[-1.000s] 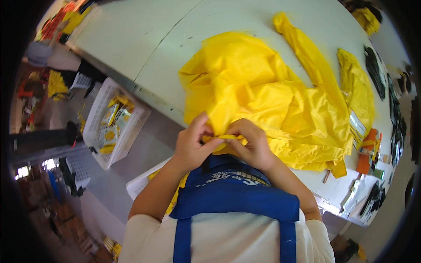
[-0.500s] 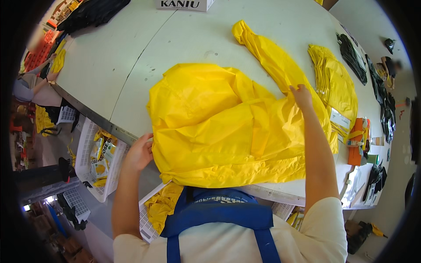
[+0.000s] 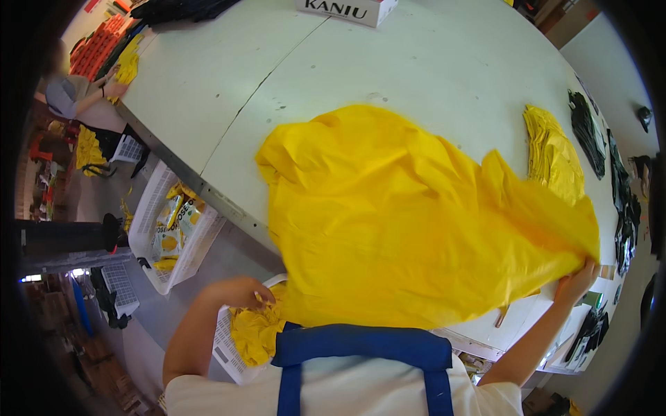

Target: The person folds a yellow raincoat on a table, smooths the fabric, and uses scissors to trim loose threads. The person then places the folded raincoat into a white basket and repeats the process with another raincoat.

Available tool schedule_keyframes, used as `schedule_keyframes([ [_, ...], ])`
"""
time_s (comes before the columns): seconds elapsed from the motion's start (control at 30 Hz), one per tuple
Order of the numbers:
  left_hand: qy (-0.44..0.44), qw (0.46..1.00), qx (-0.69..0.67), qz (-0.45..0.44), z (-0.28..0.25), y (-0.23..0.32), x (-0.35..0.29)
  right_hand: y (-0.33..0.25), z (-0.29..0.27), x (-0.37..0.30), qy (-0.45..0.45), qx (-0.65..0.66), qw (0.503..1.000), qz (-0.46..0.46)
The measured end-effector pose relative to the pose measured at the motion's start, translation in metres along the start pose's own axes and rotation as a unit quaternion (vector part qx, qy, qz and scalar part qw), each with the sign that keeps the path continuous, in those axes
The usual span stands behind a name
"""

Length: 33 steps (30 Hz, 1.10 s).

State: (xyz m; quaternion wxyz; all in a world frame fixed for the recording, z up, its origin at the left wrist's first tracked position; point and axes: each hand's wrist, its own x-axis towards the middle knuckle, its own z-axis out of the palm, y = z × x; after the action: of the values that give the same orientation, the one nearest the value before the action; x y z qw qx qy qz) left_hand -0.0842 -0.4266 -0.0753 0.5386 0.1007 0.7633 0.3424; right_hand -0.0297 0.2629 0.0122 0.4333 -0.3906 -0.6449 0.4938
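A large yellow raincoat (image 3: 409, 222), of thin and slightly shiny fabric, lies spread and creased over the near part of the table. My right hand (image 3: 577, 279) is closed on its right edge, and the fabric stretches tight toward that hand. My left hand (image 3: 244, 292) hangs off the table's near edge, left of the raincoat and apart from it. Its fingers are loosely bent with nothing seen in them. Below that hand, crumpled yellow fabric (image 3: 255, 333) fills a white basket (image 3: 223, 340).
A folded yellow stack (image 3: 555, 156) and dark folded garments (image 3: 587, 135) lie along the right side of the white table (image 3: 416, 69). At the far edge stands a white box (image 3: 350, 10). Packaged goods sit in a white crate (image 3: 147, 225) at left. Another person (image 3: 87, 97) works at far left.
My right hand has pulled the raincoat's right part toward me and to the right, covering the sleeve that lay outstretched. My left hand has come off the raincoat's left edge, down toward me.
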Motion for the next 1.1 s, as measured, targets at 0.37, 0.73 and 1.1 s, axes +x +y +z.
schedule_keyframes([
  [0.37,0.301,0.938,-0.166,0.047,-0.083,0.073,0.15,0.097,-0.091,-0.034,-0.074,-0.535,0.832,-0.124],
  [0.73,0.525,0.711,-0.304,0.355,-0.234,0.151,-0.004,0.0,-0.06,0.092,-0.028,0.111,0.993,0.017],
  [1.1,0.13,0.753,-0.548,0.339,-0.045,0.017,0.048,0.067,-0.103,-0.015,0.054,-0.018,0.985,0.162],
])
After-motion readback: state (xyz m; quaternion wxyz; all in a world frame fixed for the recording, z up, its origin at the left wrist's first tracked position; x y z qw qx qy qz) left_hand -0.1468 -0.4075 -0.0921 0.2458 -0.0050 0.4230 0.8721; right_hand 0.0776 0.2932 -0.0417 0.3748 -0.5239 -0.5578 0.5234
